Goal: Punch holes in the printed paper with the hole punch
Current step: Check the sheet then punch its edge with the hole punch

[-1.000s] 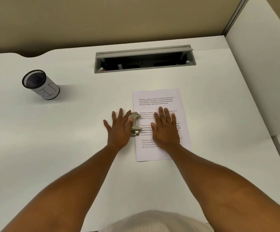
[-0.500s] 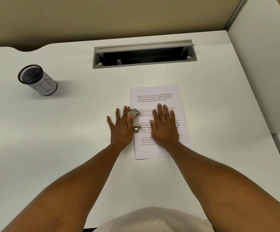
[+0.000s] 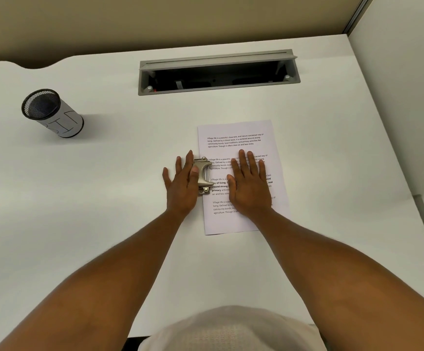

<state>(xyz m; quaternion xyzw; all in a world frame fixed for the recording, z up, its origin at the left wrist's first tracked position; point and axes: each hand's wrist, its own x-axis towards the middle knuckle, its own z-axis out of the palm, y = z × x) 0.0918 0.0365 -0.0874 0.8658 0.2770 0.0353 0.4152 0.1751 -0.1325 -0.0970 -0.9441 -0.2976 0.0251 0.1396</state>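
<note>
Head view, white printed paper (image 3: pixel 241 138), four text blocks, lying flat

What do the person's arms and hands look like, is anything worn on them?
Both forearms are bare up to the frame edge, with no sleeve in view. The left hand and the right hand wear no gloves, and no watch, bracelet or ring shows on the wrists or fingers. At the bottom edge a pale, finely textured garment covers the body.
</note>
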